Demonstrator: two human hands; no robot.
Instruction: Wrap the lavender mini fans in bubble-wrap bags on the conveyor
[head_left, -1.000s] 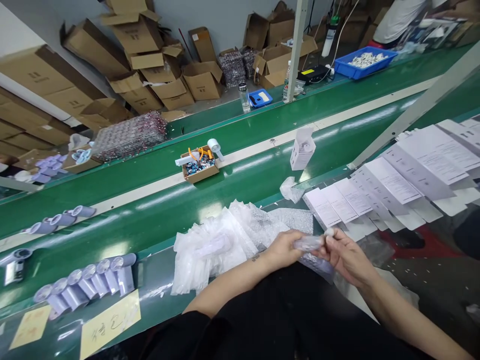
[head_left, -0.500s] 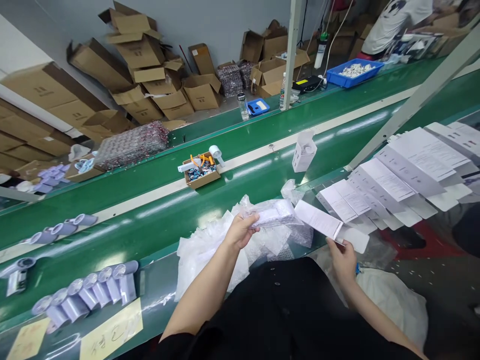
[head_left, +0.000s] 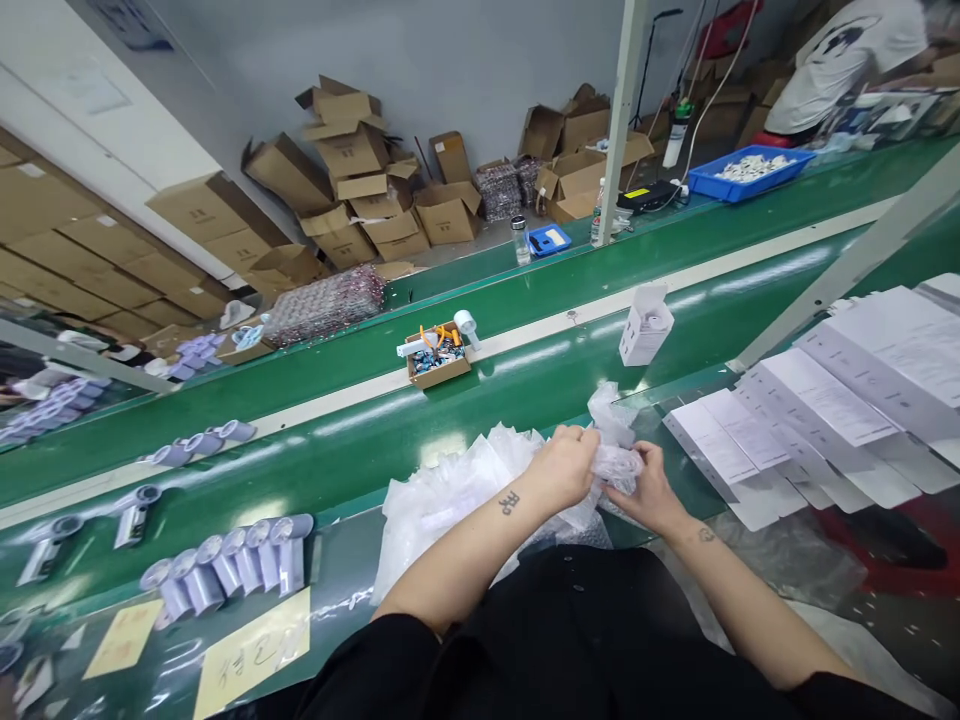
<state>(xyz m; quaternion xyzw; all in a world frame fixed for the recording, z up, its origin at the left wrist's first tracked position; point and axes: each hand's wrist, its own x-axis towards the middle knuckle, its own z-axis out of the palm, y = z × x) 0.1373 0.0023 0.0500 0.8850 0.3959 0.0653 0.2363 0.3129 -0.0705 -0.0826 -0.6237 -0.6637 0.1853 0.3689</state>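
Observation:
A crumpled, see-through bubble-wrap bundle (head_left: 616, 464) is held between my two hands, and whatever it wraps is hard to make out. My left hand (head_left: 571, 465) grips its left end with the fingers curled round. On its right end, my right hand (head_left: 646, 490) closes with thumb and fingers. Below and to the left lies a pile of white bubble-wrap bags (head_left: 457, 500) on the bench edge. A loose puff of clear plastic (head_left: 613, 412) stands just behind my hands.
At right lies a row of white boxes (head_left: 772, 420) with printed leaflets. An upright white box (head_left: 646, 325) and a carton of small parts (head_left: 439, 365) stand on the green belt (head_left: 360, 430). Several lavender handheld devices (head_left: 232, 560) line up at left. A metal post (head_left: 810, 285) slants at right.
My right hand has let go of the white box with the leaflet and taken the bubble-wrap bundle. My left hand has moved right with the bundle, now bunched up. The view has swung left.

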